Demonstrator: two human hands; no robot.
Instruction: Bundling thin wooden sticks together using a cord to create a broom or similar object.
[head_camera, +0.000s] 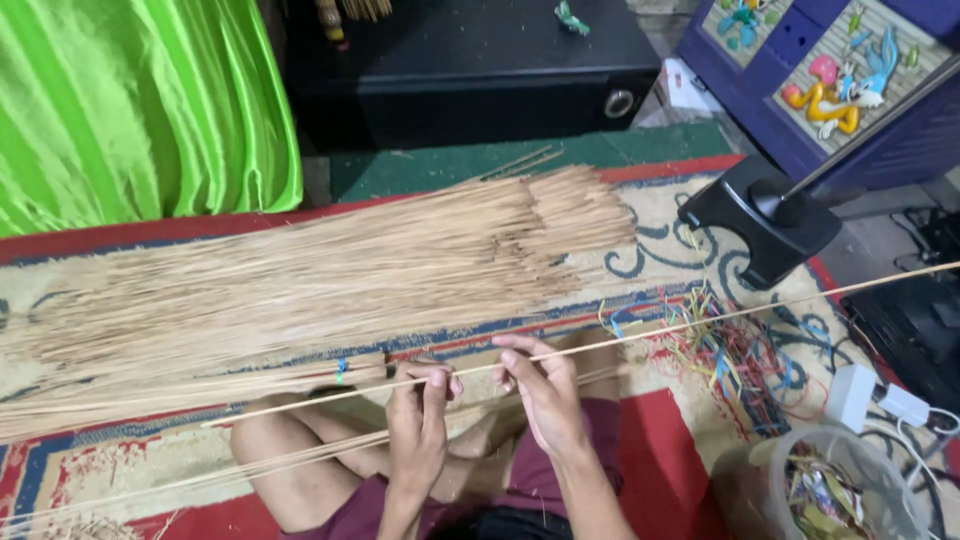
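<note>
A broad heap of pale, thin sticks (300, 270) is lying across the patterned rug (660, 250), its long axis running left to right with the trimmed ends pointing right. One single long stick (700, 320), straw-coloured and very slender, is stretching over the person's lap, slanting from lower left up to the right edge. One black stand base (765, 225) is sitting near a tangle of coloured bands (730, 355). Two hands are working: the right hand (545, 395) and the left hand (420, 425) are each pinching that single stick between fingertips, close together.
</note>
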